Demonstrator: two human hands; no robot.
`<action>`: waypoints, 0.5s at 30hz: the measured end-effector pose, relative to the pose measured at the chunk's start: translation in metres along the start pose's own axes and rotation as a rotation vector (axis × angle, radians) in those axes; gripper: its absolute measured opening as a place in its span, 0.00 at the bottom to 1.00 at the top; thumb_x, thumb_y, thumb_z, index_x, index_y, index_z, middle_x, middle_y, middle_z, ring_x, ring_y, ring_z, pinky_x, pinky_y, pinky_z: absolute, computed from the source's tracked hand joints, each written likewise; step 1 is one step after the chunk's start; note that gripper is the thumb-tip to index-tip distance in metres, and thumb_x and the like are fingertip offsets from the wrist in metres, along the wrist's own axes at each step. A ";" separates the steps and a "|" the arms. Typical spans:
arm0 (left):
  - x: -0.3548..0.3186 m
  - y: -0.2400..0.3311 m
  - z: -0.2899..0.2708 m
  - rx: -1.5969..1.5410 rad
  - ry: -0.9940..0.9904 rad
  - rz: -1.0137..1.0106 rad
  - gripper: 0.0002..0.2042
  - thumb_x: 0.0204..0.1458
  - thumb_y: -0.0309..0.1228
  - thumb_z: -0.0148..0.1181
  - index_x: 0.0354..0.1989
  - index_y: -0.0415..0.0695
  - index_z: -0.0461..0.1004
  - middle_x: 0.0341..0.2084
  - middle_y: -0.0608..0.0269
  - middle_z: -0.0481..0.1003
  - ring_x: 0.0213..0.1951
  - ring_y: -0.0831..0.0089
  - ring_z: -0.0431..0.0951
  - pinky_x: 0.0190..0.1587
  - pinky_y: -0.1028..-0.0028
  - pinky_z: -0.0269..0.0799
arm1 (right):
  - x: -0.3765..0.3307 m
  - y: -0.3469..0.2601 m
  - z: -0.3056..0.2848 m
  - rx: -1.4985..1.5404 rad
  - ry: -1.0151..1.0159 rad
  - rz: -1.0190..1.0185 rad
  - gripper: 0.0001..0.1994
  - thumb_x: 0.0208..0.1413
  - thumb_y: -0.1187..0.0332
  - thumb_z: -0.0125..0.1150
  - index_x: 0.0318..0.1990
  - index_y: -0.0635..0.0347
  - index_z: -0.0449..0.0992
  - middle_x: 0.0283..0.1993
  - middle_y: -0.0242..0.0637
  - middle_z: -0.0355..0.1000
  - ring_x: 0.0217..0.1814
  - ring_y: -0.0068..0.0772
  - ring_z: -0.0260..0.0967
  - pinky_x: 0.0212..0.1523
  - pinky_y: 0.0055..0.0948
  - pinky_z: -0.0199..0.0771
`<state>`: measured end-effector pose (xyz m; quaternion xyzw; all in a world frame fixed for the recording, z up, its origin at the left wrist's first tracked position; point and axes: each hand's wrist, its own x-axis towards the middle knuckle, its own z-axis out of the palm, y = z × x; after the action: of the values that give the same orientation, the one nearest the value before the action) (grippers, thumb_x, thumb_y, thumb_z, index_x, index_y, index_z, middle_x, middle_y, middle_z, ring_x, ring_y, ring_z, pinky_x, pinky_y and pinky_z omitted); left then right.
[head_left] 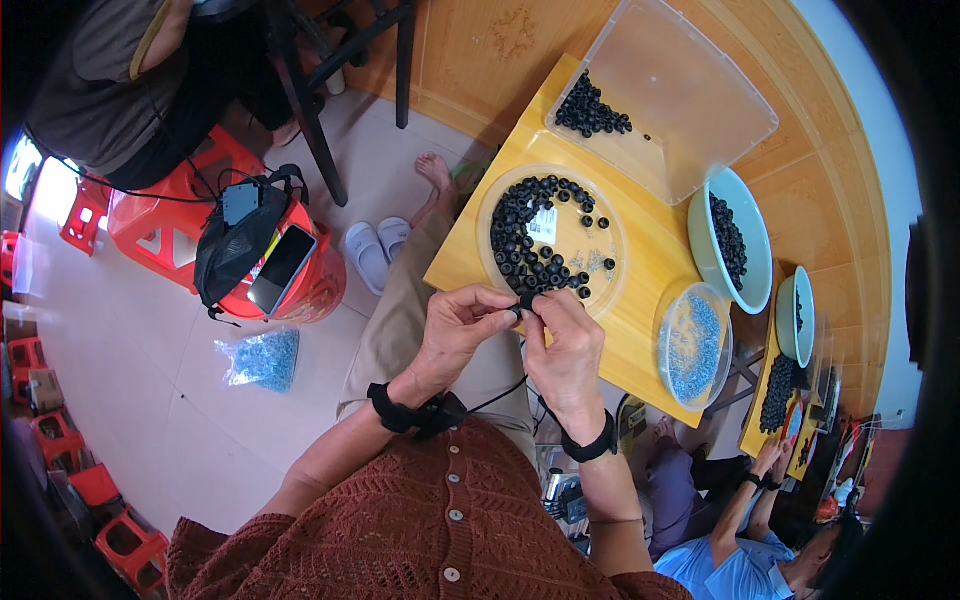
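My left hand (458,335) and my right hand (568,350) meet just off the table's near edge, both closed in a pinch. Between their fingertips is a small round black part (526,300), mostly covered by the fingers. Right beyond them lies a shallow round clear tray (622,225). It holds many black round parts with holes (515,215), a white label and a scatter of tiny clear pieces (597,261). To the right of my right hand stands a round clear dish (727,345) of small light-blue pieces (697,345).
A clear rectangular bin (690,90) with black parts and a pale green bowl (755,225) stand on the yellow wooden table (455,255). At left are a red stool (335,285) with a phone (282,268), and a bag of blue pieces (262,360). Another person (725,550) works at lower right.
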<state>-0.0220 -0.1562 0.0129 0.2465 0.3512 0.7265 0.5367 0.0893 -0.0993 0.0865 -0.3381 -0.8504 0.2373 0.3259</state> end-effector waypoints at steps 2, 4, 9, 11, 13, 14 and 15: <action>0.001 -0.001 0.002 0.028 0.019 0.019 0.07 0.46 0.17 0.56 0.34 0.37 0.74 0.33 0.61 0.74 0.35 0.78 0.74 0.41 0.79 0.71 | 0.001 0.000 0.001 -0.034 0.012 -0.026 0.05 0.40 0.83 0.54 0.28 0.67 0.72 0.28 0.44 0.68 0.26 0.46 0.68 0.26 0.33 0.68; 0.000 -0.002 0.004 0.096 0.049 0.110 0.07 0.46 0.16 0.56 0.34 0.35 0.74 0.33 0.61 0.74 0.36 0.78 0.73 0.41 0.80 0.70 | 0.002 0.000 0.001 -0.043 0.018 -0.026 0.06 0.40 0.83 0.54 0.28 0.67 0.72 0.27 0.44 0.67 0.25 0.46 0.68 0.26 0.33 0.68; -0.001 0.002 0.009 0.245 0.076 0.179 0.06 0.45 0.15 0.55 0.33 0.34 0.73 0.32 0.61 0.73 0.36 0.79 0.72 0.40 0.81 0.69 | 0.007 0.008 -0.001 0.112 -0.044 0.082 0.05 0.39 0.83 0.55 0.27 0.69 0.72 0.24 0.45 0.67 0.24 0.46 0.67 0.25 0.32 0.68; -0.001 0.003 0.008 0.233 0.069 0.180 0.06 0.45 0.15 0.55 0.33 0.34 0.73 0.31 0.61 0.73 0.36 0.79 0.72 0.40 0.82 0.69 | 0.010 0.011 -0.004 0.214 -0.068 0.142 0.04 0.39 0.83 0.55 0.26 0.69 0.72 0.23 0.45 0.67 0.24 0.46 0.67 0.25 0.31 0.67; -0.001 0.003 0.007 0.258 0.017 0.178 0.06 0.45 0.15 0.56 0.32 0.34 0.74 0.31 0.61 0.73 0.36 0.79 0.72 0.39 0.82 0.69 | 0.012 0.012 -0.008 0.275 -0.157 0.212 0.03 0.39 0.83 0.55 0.25 0.70 0.71 0.22 0.45 0.67 0.24 0.46 0.67 0.24 0.31 0.67; -0.001 0.003 0.007 0.259 0.016 0.175 0.06 0.45 0.15 0.56 0.32 0.34 0.74 0.31 0.61 0.73 0.36 0.79 0.72 0.39 0.82 0.69 | 0.012 0.012 -0.008 0.275 -0.156 0.214 0.03 0.39 0.83 0.55 0.25 0.70 0.71 0.22 0.45 0.67 0.24 0.46 0.67 0.24 0.31 0.67; 0.000 0.003 0.008 0.276 0.054 0.177 0.05 0.45 0.15 0.56 0.31 0.34 0.74 0.31 0.61 0.73 0.35 0.80 0.72 0.39 0.82 0.69 | 0.014 0.011 -0.006 0.198 -0.148 0.150 0.04 0.39 0.83 0.54 0.26 0.69 0.71 0.23 0.44 0.67 0.24 0.46 0.67 0.24 0.32 0.67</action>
<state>-0.0181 -0.1549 0.0203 0.3281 0.4388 0.7222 0.4221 0.0904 -0.0810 0.0893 -0.3484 -0.8169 0.3679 0.2756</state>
